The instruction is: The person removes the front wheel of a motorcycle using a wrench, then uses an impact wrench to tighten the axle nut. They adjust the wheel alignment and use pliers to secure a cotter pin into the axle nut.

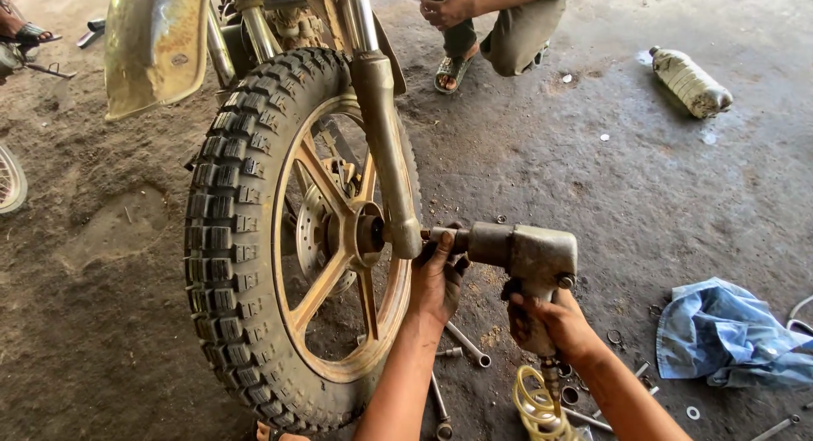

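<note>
Our left hand (pixel 436 276) grips the wrench (pixel 521 259) nose at the axle (pixel 370 234), right hand (pixel 550 322) grasping its handle; we keep it square.

A motorcycle's front wheel (pixel 296 238) stands on the ground (pixel 644 204), its fork leg (pixel 385 144) running down to the axle. To the wheel's right, an impact wrench (pixel 521 255) points at the axle, the left hand (pixel 436 280) under its nose, the right hand (pixel 550 322) on its handle. A coiled air hose (pixel 535 403) hangs below the tool. Spanners (pixel 466 343) and washers lie beneath the hands. A rag (pixel 728 331) lies further right. Behind, a bottle (pixel 690 81) lies on its side, right of a crouching person (pixel 500 26).
</note>
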